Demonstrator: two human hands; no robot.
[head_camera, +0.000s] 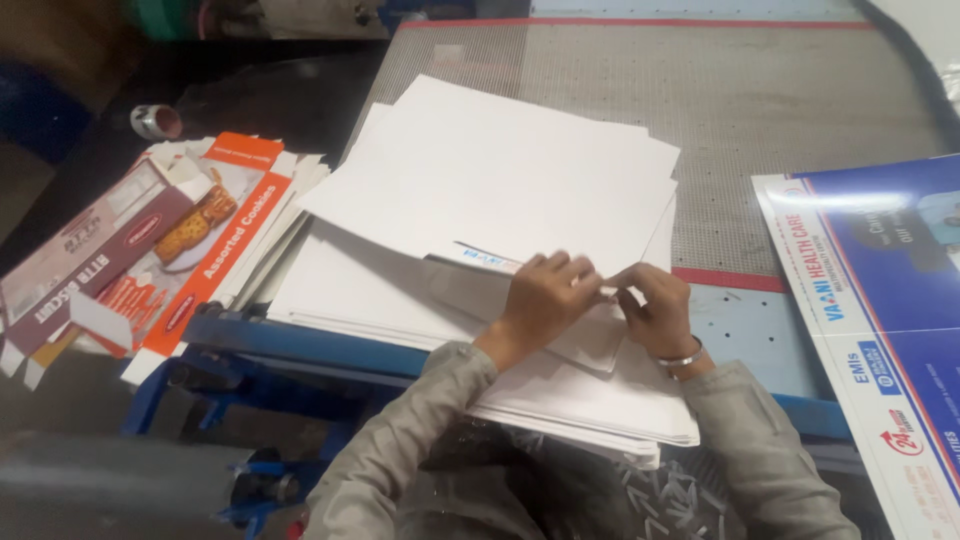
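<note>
At the left edge, flattened printed cartons (150, 250) lay fanned, their lower corners cut off. In the middle, my left hand (540, 300) and right hand (655, 305) met, fingers (580, 275) pressed together, pinching the near edge of a white sheet (500, 180) atop a smooth stack; what lay beneath stayed hidden. A grey mesh tabletop (760, 90) stretched behind, and a glossy blue poster (880, 300) ran off the right.

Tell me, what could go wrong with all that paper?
The white sheets lie fanned out, not squared, so tugging the edge pinched between the left hand and right hand might slide the stack. Its near corner overhangs the blue table edge, so sheets could tip to the floor. Thin paper edges may also nick the fingers.
</note>
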